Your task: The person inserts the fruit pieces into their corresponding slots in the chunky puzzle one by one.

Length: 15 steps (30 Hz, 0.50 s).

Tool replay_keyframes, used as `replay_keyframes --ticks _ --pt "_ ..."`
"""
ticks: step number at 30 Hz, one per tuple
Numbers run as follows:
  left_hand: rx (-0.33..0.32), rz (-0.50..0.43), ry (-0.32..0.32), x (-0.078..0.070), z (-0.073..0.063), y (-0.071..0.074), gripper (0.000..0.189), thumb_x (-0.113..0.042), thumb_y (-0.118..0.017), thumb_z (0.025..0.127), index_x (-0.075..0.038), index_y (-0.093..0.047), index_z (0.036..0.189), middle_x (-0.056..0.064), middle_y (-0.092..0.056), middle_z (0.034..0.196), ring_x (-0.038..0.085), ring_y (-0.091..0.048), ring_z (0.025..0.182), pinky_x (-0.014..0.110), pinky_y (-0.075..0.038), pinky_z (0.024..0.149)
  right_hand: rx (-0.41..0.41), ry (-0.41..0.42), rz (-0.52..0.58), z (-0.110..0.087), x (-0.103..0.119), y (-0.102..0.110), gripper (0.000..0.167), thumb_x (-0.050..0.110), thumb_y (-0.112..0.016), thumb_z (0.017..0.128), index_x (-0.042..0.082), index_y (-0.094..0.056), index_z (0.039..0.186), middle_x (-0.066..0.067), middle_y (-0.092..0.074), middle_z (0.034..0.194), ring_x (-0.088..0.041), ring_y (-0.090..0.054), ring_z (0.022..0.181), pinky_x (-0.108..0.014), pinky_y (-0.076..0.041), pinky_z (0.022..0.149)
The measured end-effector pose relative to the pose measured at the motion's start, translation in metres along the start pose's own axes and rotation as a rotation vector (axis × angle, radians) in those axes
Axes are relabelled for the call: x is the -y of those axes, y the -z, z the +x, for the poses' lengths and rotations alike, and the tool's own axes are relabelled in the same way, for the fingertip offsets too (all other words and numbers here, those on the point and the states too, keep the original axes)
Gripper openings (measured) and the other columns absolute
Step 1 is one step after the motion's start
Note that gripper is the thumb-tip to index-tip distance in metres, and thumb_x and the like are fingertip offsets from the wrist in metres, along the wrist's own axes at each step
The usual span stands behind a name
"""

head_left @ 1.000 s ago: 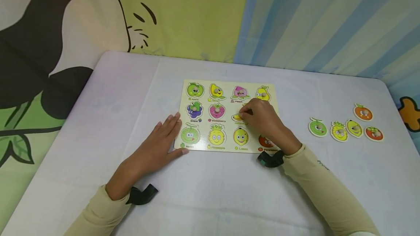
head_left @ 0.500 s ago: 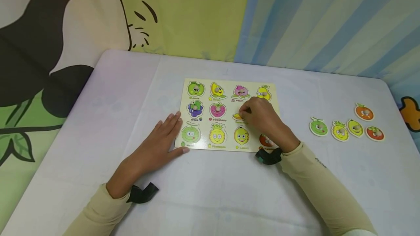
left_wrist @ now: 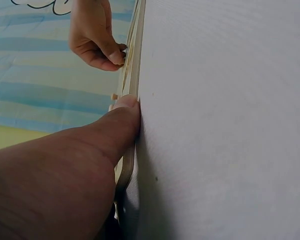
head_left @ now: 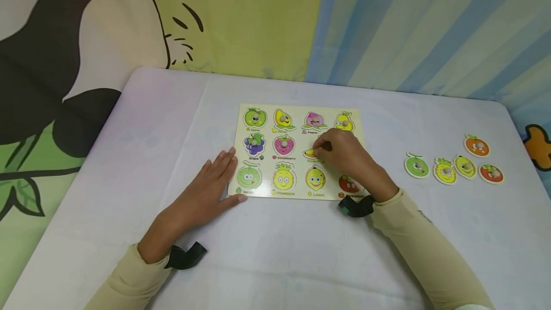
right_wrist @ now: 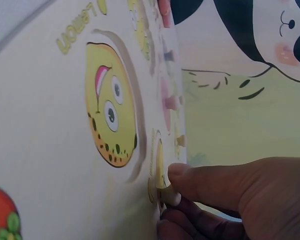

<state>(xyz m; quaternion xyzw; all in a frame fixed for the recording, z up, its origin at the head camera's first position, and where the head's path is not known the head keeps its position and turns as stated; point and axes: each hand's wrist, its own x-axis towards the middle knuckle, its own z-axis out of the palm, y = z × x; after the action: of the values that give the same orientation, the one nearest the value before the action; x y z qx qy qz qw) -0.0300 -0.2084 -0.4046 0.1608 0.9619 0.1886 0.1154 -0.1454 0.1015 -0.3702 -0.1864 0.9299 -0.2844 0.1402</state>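
A cream fruit puzzle board (head_left: 300, 176) lies on the white-covered table. My right hand (head_left: 346, 154) pinches the small knob (right_wrist: 170, 196) of a yellow banana piece (head_left: 308, 153) at the third place of the middle row. The hand hides most of that piece and its neighbour on the right; I cannot tell whether the banana sits fully flush. My left hand (head_left: 206, 190) rests at the board's left edge, fingers straight, thumb (left_wrist: 122, 117) along the near corner. Apple (head_left: 255, 118), mango (head_left: 283, 119), peach (head_left: 315, 121), pear (head_left: 344, 122), grape (head_left: 254, 144) and strawberry (head_left: 284, 145) pieces show knobs.
Knobless pictures of melon (head_left: 248, 177), pineapple (head_left: 283, 177), lemon (head_left: 316, 178) and persimmon (head_left: 348, 184) form the near row. Loose on the right lie melon (head_left: 416, 166), pineapple (head_left: 445, 172), lemon (head_left: 465, 167), orange (head_left: 477, 146) and red persimmon (head_left: 491, 174) pieces.
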Motion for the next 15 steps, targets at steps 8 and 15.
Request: replay_keyframes --ticks 8,15 --pt "-0.002 0.006 0.000 0.0013 -0.0006 -0.0005 0.094 -0.047 -0.065 0.091 -0.001 -0.013 0.155 0.007 0.001 0.163 0.023 0.004 0.148 0.049 -0.006 0.117 -0.004 0.024 0.055 -0.0020 -0.0058 0.0015 0.014 0.006 -0.067 0.092 0.002 -0.073 0.104 -0.007 -0.064 0.097 -0.020 -0.059 0.086 -0.033 -0.049 0.075" --pt "-0.003 -0.001 -0.002 0.0002 -0.0002 -0.0004 0.094 -0.047 -0.065 0.091 -0.001 -0.014 0.154 0.007 0.000 0.163 0.023 0.004 0.148 0.049 -0.006 0.117 -0.059 0.041 0.070 -0.0064 -0.0092 0.0023 0.015 0.007 -0.068 0.091 0.003 -0.073 0.104 -0.006 -0.064 0.096 -0.020 -0.058 0.086 -0.033 -0.049 0.075"
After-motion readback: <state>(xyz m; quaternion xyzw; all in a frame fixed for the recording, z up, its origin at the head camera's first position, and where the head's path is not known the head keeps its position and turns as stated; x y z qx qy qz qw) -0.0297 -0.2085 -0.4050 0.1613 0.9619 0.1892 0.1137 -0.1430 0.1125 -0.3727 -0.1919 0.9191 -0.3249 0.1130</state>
